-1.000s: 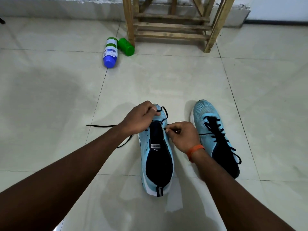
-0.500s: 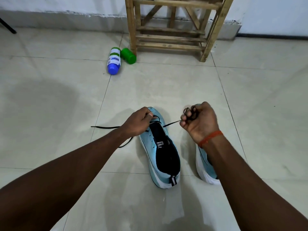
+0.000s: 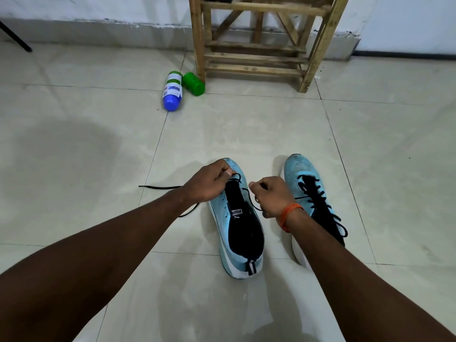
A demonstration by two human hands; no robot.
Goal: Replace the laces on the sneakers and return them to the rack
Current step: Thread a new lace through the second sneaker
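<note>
Threading the black lace (image 3: 250, 199) through the left sneaker (image 3: 238, 218) at lower centre: left hand (image 3: 208, 183) pinches the toe-end loop, right hand (image 3: 272, 196) grips the strand; next, likely the following eyelet.

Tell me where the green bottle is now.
Head view: the green bottle lies on the floor by the rack, at its left front leg, beside the blue-capped bottle.

Left hand (image 3: 209, 183), right hand (image 3: 271, 196) pinch black lace (image 3: 158, 186) at unlaced sneaker (image 3: 237, 233); laced sneaker (image 3: 306, 178) beside.
</note>
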